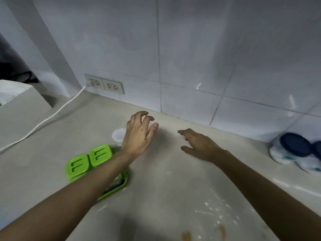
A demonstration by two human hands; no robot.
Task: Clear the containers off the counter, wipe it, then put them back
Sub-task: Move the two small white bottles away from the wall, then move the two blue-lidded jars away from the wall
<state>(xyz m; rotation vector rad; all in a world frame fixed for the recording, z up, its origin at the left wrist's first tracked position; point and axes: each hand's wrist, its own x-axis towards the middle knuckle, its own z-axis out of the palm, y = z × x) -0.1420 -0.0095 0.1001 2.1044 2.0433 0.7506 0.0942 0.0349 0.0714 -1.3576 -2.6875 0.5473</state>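
Note:
My left hand (139,134) hovers over the grey counter (165,180) near the wall, fingers spread and curled, holding nothing. My right hand (199,145) is stretched out beside it, palm down, fingers apart, empty. Under my left forearm sits a green tray (119,186) carrying two green-lidded containers (90,159). A small white-lidded jar (118,135) stands just left of my left hand. At the far right, blurred white containers with dark blue lids (295,148) rest against the wall.
White powder and brown smears (213,221) mark the counter in front. A white cable (52,115) runs from the wall sockets (104,84) across the left counter. A white box-like appliance (19,94) stands at the far left. Tiled wall (191,58) behind.

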